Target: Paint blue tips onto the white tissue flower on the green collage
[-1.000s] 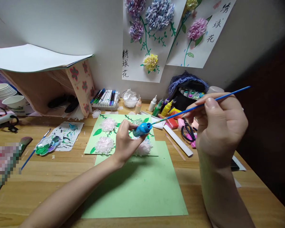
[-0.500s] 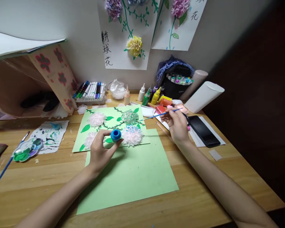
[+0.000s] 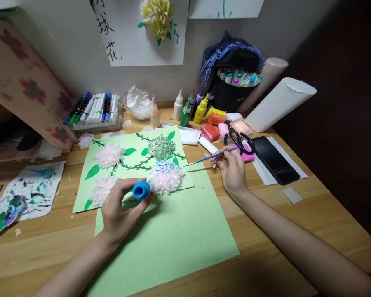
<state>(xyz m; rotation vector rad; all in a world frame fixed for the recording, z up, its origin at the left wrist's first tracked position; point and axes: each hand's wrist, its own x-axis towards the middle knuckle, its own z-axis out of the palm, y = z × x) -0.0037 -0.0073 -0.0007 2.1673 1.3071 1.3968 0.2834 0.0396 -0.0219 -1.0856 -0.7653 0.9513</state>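
A: What are the hands holding?

B: The left hand (image 3: 117, 210) has its grip closed round a blue bottle (image 3: 146, 192), uncapped, its mouth towards the viewer. The right hand (image 3: 234, 175) pinches a thin blue brush (image 3: 206, 158), the tip just right of a pale ruffled flower (image 3: 166, 179) with blue marks on its far side.

A: And where is the bottle?

B: Held over the near part of a light green card (image 3: 83, 199), to the left of that flower. A larger plain green sheet (image 3: 173, 239) reaches towards the near side of the worktop (image 3: 250, 255).

A: What could go wrong there?

B: A spill, mainly. If the left wrist rolled or the fingers slackened, whatever is inside could run onto the ruffles and the card, and I'd expect them to soak it up. The view down the mouth is too dark to tell how full it is.

A: And the brush?

B: Too wet a tip could drip on the bare green between flower and bottle; too hard a push could flatten the ruffles. Its back end is also near the black scissors (image 3: 252, 144), so a careless swing to the right might knock their handles and jog the tip.
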